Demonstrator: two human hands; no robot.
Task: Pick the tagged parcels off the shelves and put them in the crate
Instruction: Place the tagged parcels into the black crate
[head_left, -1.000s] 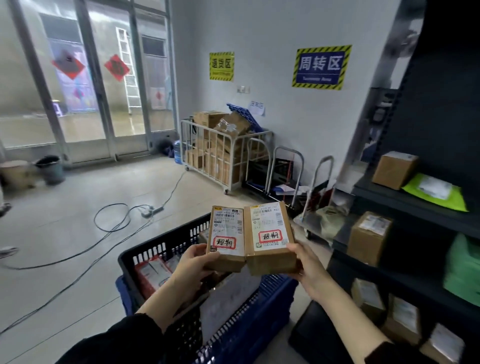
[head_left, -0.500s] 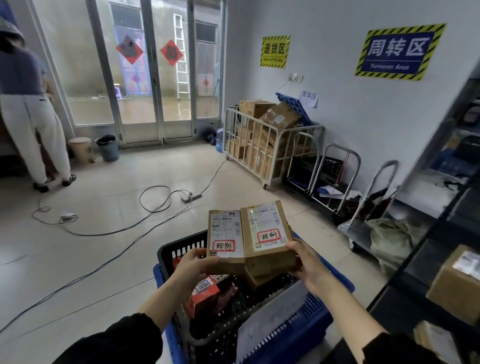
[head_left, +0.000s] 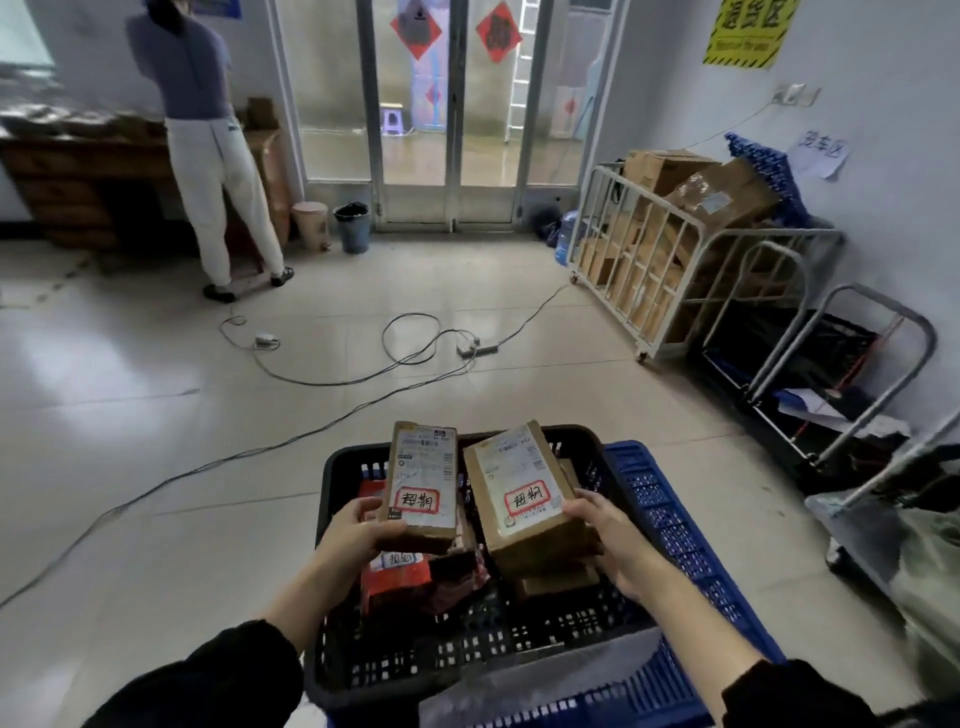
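Over the crate (head_left: 343, 457) now, ready to drop.
You turned from the shelves. Your left hand (head_left: 358, 535) grips the left parcel (head_left: 421, 483), your right hand (head_left: 608, 540) grips the right parcel (head_left: 524, 493), now held apart.

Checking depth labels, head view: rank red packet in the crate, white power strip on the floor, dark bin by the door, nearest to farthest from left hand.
1. Red packet: in the crate, just below the left hand.
2. Power strip: mid-floor, ahead and to the right.
3. Dark bin: far end, left of the glass door.
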